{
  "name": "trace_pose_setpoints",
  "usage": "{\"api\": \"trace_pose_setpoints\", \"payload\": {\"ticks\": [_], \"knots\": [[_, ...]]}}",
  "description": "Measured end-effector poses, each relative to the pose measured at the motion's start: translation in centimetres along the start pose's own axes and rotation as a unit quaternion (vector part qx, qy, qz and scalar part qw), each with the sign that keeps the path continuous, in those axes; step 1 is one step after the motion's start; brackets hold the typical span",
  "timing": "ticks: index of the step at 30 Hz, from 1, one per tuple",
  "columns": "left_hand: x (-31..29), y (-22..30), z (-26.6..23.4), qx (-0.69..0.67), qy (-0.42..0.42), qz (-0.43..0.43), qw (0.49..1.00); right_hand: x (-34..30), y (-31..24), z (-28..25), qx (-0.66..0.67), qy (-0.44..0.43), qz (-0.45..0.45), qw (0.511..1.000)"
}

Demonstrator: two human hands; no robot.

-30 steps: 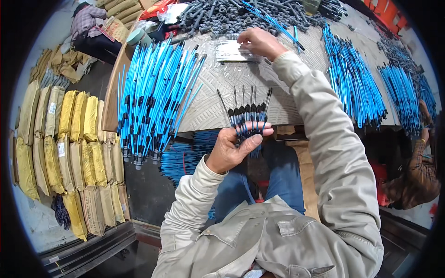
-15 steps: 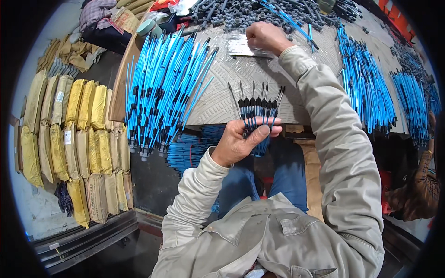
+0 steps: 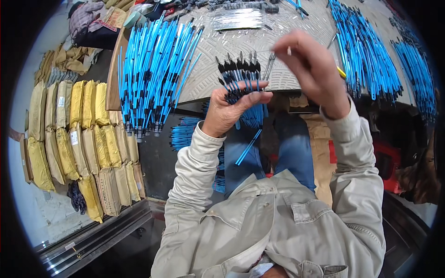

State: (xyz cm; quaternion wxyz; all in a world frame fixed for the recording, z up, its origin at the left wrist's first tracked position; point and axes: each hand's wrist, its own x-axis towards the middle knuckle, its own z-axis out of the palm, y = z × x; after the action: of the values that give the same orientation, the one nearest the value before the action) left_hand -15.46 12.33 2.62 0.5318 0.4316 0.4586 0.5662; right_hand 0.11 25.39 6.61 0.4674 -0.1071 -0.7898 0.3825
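grey patterned table [image 3: 296, 44], blue pen heaps at left [image 3: 153, 69] and right [image 3: 366, 51], silvery refill bundle [image 3: 236, 19]

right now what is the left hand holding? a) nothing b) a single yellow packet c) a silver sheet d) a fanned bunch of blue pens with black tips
d: the left hand grips a fanned bunch of blue pens with black tips in front of the table edge, while the right hand is raised beside the bunch.

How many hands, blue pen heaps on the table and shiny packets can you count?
Hands: 2, the left hand gripping pens and the right hand
Blue pen heaps: 3, the left heap, the middle heap and the right heap
Shiny packet: 1
Total: 6
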Motion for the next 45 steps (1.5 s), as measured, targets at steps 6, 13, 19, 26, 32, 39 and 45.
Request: {"api": "trace_pose_setpoints", "payload": {"ticks": [6, 13, 19, 26, 32, 39, 45], "knots": [[0.7, 0.0, 0.4, -0.005, 0.002, 0.004, 1.0, -2.7, -1.5, -0.8, -0.249, 0.01, -0.123, 0.96], [1.5, 0.1, 1.2, 0.041, 0.005, 0.069, 0.997, -2.8, -1.0, -1.0, -0.227, 0.04, -0.108, 0.967], [1.7, 0.0, 1.2, 0.05, 0.003, 0.073, 0.996, -2.5, -1.1, -1.1, -0.252, 0.03, -0.123, 0.959], [1.6, 0.4, 1.2, 0.072, 0.004, 0.075, 0.995, -2.6, -1.0, 0.0, -0.175, 0.047, -0.091, 0.979], [1.3, 0.7, 0.9, 0.074, -0.017, 0.063, 0.995, -2.6, -1.9, 0.2, -0.209, 0.031, -0.086, 0.974], [1.4, 0.7, 0.9, 0.061, -0.02, 0.074, 0.995, -2.8, -1.1, 0.9, -0.127, 0.068, -0.079, 0.986], [1.3, 0.7, 0.7, 0.056, -0.024, 0.071, 0.996, -2.8, -1.9, 1.0, -0.157, 0.049, -0.061, 0.984]]}}
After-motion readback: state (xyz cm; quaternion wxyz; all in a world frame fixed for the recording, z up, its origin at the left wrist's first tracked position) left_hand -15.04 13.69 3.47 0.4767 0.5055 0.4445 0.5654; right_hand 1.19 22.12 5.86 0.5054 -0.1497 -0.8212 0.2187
